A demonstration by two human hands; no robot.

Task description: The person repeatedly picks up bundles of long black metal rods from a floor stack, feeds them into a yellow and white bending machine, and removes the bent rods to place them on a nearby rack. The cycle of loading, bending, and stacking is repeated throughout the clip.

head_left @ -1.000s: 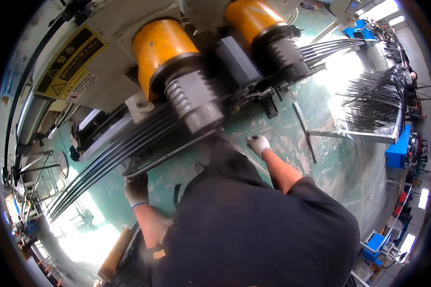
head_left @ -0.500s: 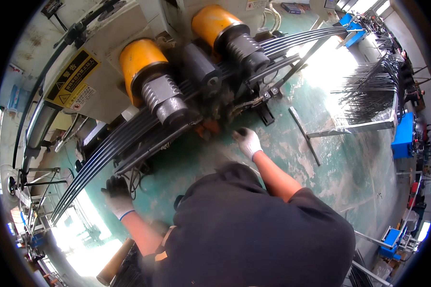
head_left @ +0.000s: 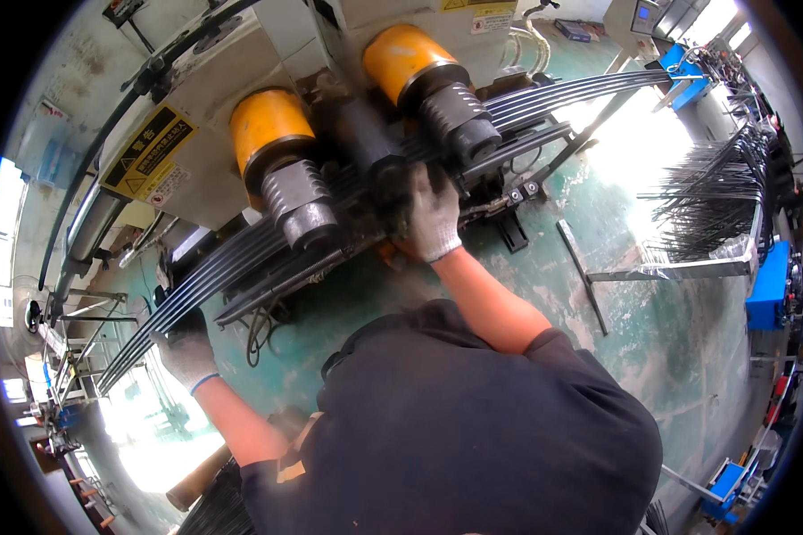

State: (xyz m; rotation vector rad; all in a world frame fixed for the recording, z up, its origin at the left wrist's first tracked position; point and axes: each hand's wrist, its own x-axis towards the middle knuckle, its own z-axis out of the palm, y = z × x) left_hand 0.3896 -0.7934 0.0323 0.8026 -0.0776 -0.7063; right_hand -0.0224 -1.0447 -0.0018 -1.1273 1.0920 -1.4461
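My left hand (head_left: 187,352), in a white glove with dark fingers, is closed around a row of long dark metal rods (head_left: 232,259). Its thumb lies over the rods, and its dark fingers come up past their far side. Up at the machine, my right hand (head_left: 434,214), gloved the same way, reaches in between two ridged metal rollers, the left one (head_left: 296,192) and the right one (head_left: 455,116). Its fingertips meet the dark central block (head_left: 375,147). They blend into the dark metal, so their grip is unclear. The rods run under the rollers.
Orange cylinders (head_left: 272,129) sit behind the rollers. A warning plate (head_left: 147,152) is on the machine's housing. To the right, a metal rack (head_left: 678,270) carries a heap of thin dark rods (head_left: 709,196). A cardboard tube (head_left: 196,481) lies at the lower left.
My right hand has moved up and left, from above the floor to the machine's central block. My left hand has shifted left and taken hold of the rods. The view has moved slightly.
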